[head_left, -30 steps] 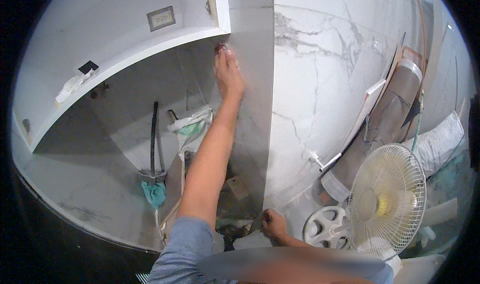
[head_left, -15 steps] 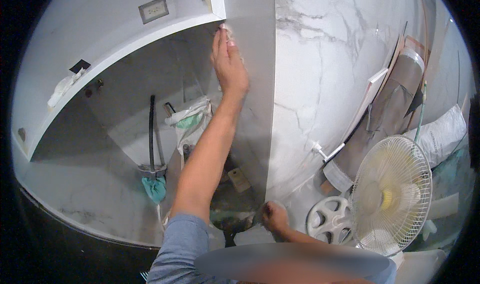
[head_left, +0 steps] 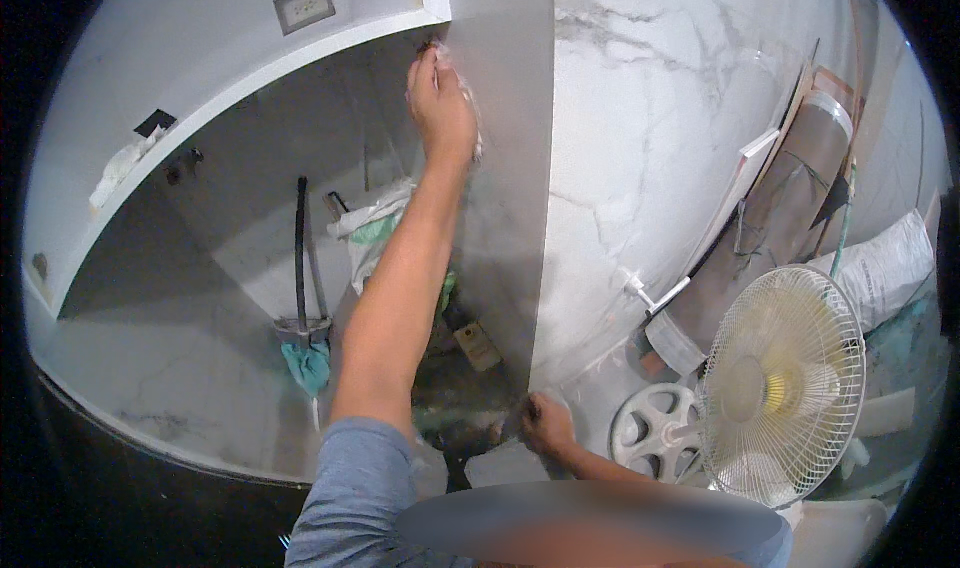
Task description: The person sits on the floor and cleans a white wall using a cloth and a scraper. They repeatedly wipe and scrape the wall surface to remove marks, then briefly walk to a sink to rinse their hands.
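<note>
My left hand (head_left: 441,108) is raised at the far end of a grey panel (head_left: 505,198), just under the corner of a white ledge (head_left: 250,83). Its fingers press a pale, crumpled cloth (head_left: 468,103) against the panel's inner face. Low down by the panel's near end, my right hand (head_left: 548,424) is curled closed. What its fingers hold, if anything, is hidden.
A broom-like tool (head_left: 302,258) with a teal cloth (head_left: 306,368) stands in the recess at left. A white sack (head_left: 375,223) lies beside my left forearm. To the right are a white fan (head_left: 785,388), a wrapped roll (head_left: 790,188) and a marbled wall (head_left: 640,148).
My left hand has slid a little left with the cloth, and more of the cloth shows along its edge. My right hand stays nearly in place.
</note>
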The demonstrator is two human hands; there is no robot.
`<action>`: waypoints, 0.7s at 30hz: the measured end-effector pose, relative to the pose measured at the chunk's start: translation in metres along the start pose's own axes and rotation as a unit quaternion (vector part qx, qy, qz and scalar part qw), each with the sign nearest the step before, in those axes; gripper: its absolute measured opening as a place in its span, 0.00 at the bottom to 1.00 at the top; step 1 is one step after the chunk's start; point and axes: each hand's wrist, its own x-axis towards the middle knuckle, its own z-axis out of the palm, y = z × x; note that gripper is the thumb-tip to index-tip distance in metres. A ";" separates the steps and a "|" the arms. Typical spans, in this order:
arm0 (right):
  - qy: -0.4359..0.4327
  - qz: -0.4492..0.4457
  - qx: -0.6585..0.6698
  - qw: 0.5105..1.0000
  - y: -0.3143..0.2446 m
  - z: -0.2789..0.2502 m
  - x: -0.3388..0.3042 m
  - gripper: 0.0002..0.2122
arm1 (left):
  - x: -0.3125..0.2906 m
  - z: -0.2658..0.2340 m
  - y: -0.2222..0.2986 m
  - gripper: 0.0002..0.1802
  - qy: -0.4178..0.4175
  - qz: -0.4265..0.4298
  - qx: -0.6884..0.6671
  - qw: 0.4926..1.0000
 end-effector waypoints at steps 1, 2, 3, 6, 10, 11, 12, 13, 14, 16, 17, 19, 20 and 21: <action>0.001 0.005 0.025 1.000 0.009 0.005 0.000 0.08 | -0.003 0.001 0.003 0.23 0.004 0.033 0.001 0.999; -0.003 0.011 0.049 0.999 0.009 0.004 -0.003 0.09 | -0.005 0.000 0.002 0.23 0.007 0.058 0.004 0.998; -0.006 0.014 0.031 0.999 0.008 0.006 -0.002 0.09 | -0.005 0.000 0.002 0.23 0.011 0.083 0.006 0.996; -0.014 0.012 -0.003 1.000 0.004 0.005 -0.001 0.09 | 0.011 -0.002 -0.006 0.23 -0.011 -0.011 -0.001 1.000; 0.003 0.007 0.024 1.000 0.004 0.007 0.001 0.10 | -0.002 0.002 0.005 0.22 0.012 0.055 -0.022 0.998; 0.002 0.012 0.029 1.000 0.005 0.007 -0.002 0.10 | -0.005 0.003 0.007 0.22 0.015 0.064 -0.019 0.998; 0.001 0.009 0.023 1.000 0.005 0.006 -0.003 0.10 | -0.007 0.004 0.011 0.22 0.018 0.073 -0.016 0.997; 0.000 0.007 0.017 1.000 0.005 0.006 -0.002 0.10 | -0.009 0.003 0.012 0.22 0.022 0.082 -0.013 0.996; -0.001 0.001 0.011 1.000 0.003 0.005 -0.001 0.10 | -0.005 0.002 0.008 0.22 0.018 0.051 -0.009 0.999; -0.003 0.008 0.001 1.000 -0.002 0.002 -0.003 0.09 | 0.008 -0.001 0.000 0.22 0.010 -0.012 -0.003 1.000; 0.002 0.009 0.002 1.000 -0.006 0.001 -0.001 0.09 | 0.007 0.000 0.007 0.22 0.009 0.011 -0.016 1.000; 0.001 0.001 0.006 1.000 0.002 0.007 0.000 0.08 | -0.006 0.000 0.020 0.22 0.008 0.057 -0.043 0.997; -0.001 0.000 0.004 1.000 0.006 0.010 0.000 0.08 | -0.015 0.000 0.028 0.22 0.010 0.089 -0.044 0.995; -0.005 0.009 -0.001 1.000 0.003 0.005 0.001 0.08 | -0.025 0.001 0.037 0.22 0.011 0.117 -0.047 0.992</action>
